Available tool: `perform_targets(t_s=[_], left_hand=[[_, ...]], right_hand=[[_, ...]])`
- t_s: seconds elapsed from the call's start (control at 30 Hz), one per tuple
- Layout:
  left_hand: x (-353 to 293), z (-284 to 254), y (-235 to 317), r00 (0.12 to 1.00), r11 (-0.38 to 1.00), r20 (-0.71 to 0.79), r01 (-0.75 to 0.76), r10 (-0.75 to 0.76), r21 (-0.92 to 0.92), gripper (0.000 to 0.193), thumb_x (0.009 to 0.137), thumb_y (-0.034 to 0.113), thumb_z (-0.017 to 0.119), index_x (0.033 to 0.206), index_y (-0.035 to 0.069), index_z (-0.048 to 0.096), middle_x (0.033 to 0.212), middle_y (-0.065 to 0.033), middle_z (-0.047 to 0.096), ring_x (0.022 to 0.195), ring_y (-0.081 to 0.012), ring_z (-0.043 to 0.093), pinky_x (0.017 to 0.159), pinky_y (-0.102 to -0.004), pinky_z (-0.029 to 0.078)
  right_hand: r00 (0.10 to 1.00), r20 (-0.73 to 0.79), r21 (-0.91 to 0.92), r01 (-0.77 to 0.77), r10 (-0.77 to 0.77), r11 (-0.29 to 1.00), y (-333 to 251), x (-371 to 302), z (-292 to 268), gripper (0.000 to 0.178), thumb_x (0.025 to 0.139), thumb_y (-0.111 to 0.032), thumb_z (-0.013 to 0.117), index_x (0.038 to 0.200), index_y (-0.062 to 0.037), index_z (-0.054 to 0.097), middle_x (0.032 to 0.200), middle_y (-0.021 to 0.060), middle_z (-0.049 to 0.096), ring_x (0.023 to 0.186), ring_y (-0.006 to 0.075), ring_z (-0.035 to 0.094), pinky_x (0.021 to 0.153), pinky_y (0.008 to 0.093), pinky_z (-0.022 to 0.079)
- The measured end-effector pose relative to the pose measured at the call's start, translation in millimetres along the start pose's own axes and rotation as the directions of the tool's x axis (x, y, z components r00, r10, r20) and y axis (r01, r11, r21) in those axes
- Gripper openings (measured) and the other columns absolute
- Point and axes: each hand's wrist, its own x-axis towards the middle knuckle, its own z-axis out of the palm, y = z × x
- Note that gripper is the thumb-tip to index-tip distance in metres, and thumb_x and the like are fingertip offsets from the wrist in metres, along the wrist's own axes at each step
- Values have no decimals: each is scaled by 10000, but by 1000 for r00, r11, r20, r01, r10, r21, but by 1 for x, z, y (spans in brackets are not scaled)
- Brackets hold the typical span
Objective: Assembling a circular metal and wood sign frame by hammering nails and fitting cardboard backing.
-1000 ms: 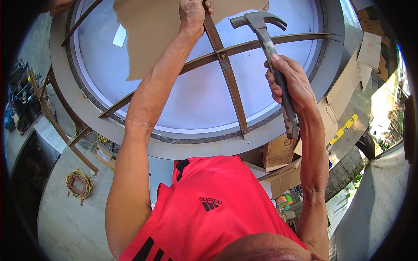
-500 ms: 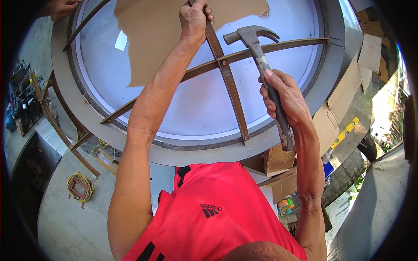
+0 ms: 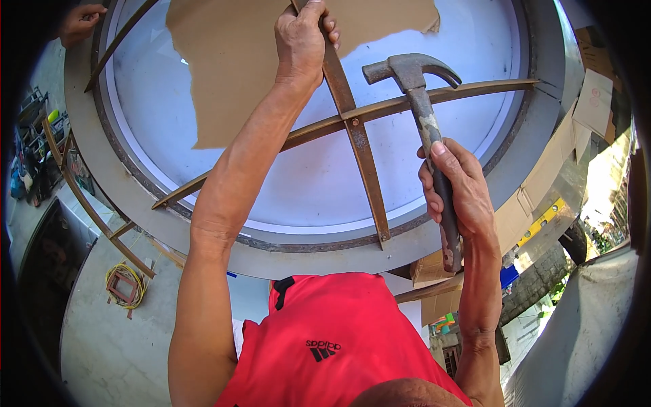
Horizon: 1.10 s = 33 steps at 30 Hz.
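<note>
My left hand (image 3: pixel 300 44) is wrapped round a brown metal bar (image 3: pixel 366 180) near the top of the view. This bar crosses a second curved metal bar (image 3: pixel 485 88), with a bolt where they meet. Both span a large round frame (image 3: pixel 325 261) with a whitish panel (image 3: pixel 319 183) inside it. In my right hand (image 3: pixel 458 183) is a claw hammer (image 3: pixel 424 112), gripped by its dark, worn handle. The hammer's head is up, over the curved bar, its claw toward the right. A torn brown cardboard sheet (image 3: pixel 230 74) lies on the panel, partly behind my left arm.
Another person's hand (image 3: pixel 80 26) is at the frame's upper left edge. A yellow spirit level (image 3: pixel 540 222) and cardboard pieces (image 3: pixel 593 102) lie to the right. A yellow cable coil (image 3: pixel 125 286) rests on the floor at left, near a curved metal frame (image 3: pixel 81 193).
The round frame appears lower and larger in view. The hammer has shifted down and right in the picture with my right hand. My left hand still grips the bar.
</note>
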Motion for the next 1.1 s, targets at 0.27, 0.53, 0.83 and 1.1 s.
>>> perform_targets(t_s=[0.27, 0.53, 0.83, 1.1], left_hand=[[0, -1, -2, 998, 991, 0, -57, 57, 117, 268, 999, 279, 531, 791, 110, 534, 614, -2, 552, 497, -104, 534, 449, -260, 445], [4, -2, -4, 1000, 992, -17, -23, 25, 121, 263, 993, 281, 543, 809, 93, 548, 631, -11, 561, 516, -113, 545, 472, -267, 456], [11, -8, -12, 998, 997, 53, -34, 31, 64, 253, 959, 261, 598, 984, 14, 647, 801, -100, 664, 715, -173, 658, 689, -300, 546], [-12, -11, 16, 993, 986, 63, 91, -101, 141, 191, 956, 216, 619, 989, 29, 609, 765, -82, 649, 648, -166, 630, 577, -293, 521]], right_hand=[[998, 49, -11, -27, 27, 1000, 3, -2, -2, 438, 1015, -414, 536, 1034, 24, 544, 649, 23, 529, 421, 71, 476, 356, 221, 392], [997, 64, -75, -29, 34, 997, 4, -3, 5, 446, 1012, -425, 541, 1024, 21, 547, 644, 22, 530, 421, 70, 475, 356, 223, 391], [998, 59, -64, -13, 16, 998, 3, -9, 4, 448, 1005, -424, 555, 1028, 23, 556, 644, 24, 530, 418, 71, 470, 353, 226, 388], [994, -71, 24, 87, -85, 996, 13, -23, -4, 417, 1008, -370, 561, 1057, 44, 542, 628, 35, 524, 380, 53, 436, 327, 193, 383]])
